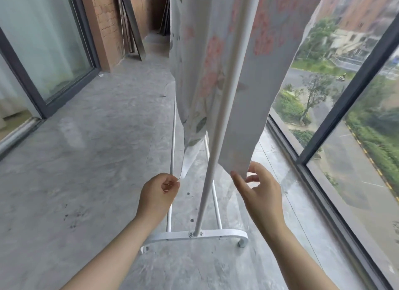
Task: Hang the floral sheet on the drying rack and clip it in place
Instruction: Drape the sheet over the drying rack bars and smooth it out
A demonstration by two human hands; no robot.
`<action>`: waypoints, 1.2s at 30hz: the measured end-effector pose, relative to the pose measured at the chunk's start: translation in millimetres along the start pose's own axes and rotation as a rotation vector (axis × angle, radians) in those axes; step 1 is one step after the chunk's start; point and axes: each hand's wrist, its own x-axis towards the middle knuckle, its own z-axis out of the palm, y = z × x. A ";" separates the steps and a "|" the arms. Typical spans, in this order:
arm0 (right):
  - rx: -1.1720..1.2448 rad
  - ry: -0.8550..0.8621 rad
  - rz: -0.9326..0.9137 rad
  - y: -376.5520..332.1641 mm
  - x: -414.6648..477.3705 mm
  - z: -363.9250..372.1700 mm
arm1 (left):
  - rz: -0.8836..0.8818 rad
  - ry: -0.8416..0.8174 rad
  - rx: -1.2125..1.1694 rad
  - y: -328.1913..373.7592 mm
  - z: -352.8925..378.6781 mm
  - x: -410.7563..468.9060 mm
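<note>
The floral sheet [218, 58], pale with pink flowers and green leaves, hangs over the top of the white drying rack [220, 108], one half on each side of the rack's upright pole. My left hand [158, 194] pinches the bottom corner of the left half between thumb and fingers. My right hand [257, 188] holds the bottom edge of the right half, thumb in front and fingers behind the cloth. The rack's top bar is out of view. No clips are visible.
The rack's curved white foot [194, 235] stands on the grey concrete floor just ahead of me. A dark-framed window wall [336, 125] runs along the right. A sliding glass door [43, 52] is on the left, with boards leaning against a brick wall [105, 24] behind.
</note>
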 end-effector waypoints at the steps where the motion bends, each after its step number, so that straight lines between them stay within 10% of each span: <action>1: 0.022 0.018 -0.011 9.3 -2.6 6.5 | 0.022 0.005 -0.003 -13.7 8.0 2.5; 36: -0.003 0.233 -0.258 46.7 -31.8 11.1 | 0.295 -0.213 0.268 9.9 35.4 65.5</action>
